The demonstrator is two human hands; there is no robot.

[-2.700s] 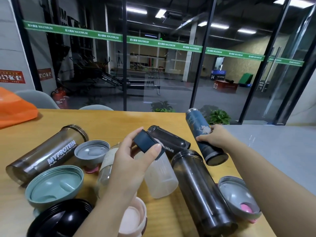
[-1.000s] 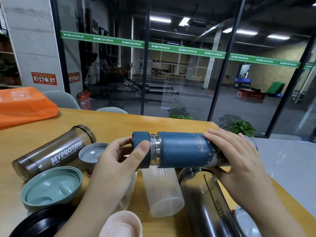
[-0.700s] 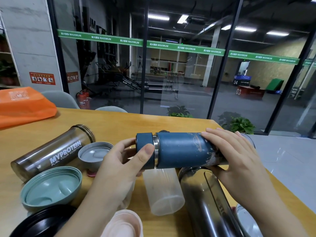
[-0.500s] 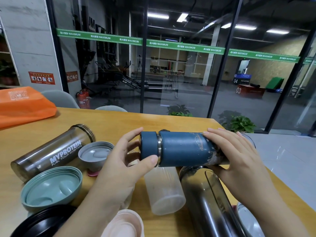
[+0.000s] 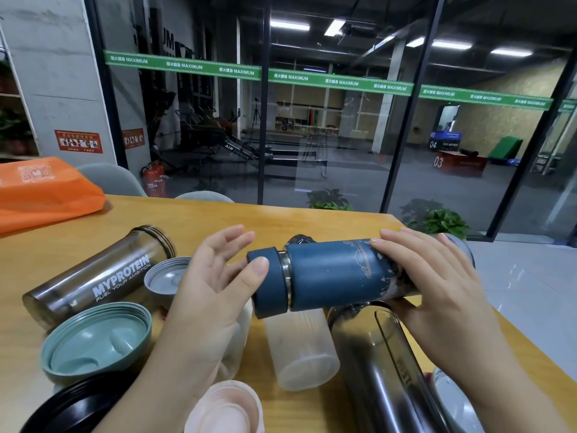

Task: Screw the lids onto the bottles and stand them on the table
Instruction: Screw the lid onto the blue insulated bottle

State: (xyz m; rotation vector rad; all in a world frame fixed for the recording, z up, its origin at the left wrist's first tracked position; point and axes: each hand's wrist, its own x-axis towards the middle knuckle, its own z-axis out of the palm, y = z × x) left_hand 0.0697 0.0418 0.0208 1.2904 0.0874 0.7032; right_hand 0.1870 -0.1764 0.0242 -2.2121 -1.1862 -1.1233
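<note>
A dark blue bottle (image 5: 331, 273) is held lying sideways above the wooden table (image 5: 281, 220), its blue lid (image 5: 268, 284) sitting on its neck with a steel ring showing. My right hand (image 5: 437, 295) grips the bottle's base end. My left hand (image 5: 215, 285) has its fingers spread, with only the thumb touching the lid's rim. On the table lie a smoky MYPROTEIN bottle (image 5: 100, 275), a frosted bottle (image 5: 299, 348) and a dark transparent bottle (image 5: 387, 370), all without lids.
Loose lids lie at the near left: a green one (image 5: 96, 339), a grey one (image 5: 165, 278), a black one (image 5: 75, 407) and a pink one (image 5: 224, 407). An orange bag (image 5: 40, 192) sits far left. The table's right edge runs close beside my right hand.
The lid went from my left hand onto the blue bottle's neck and was turned down until the gap closed. My left fingers have now opened off the lid.
</note>
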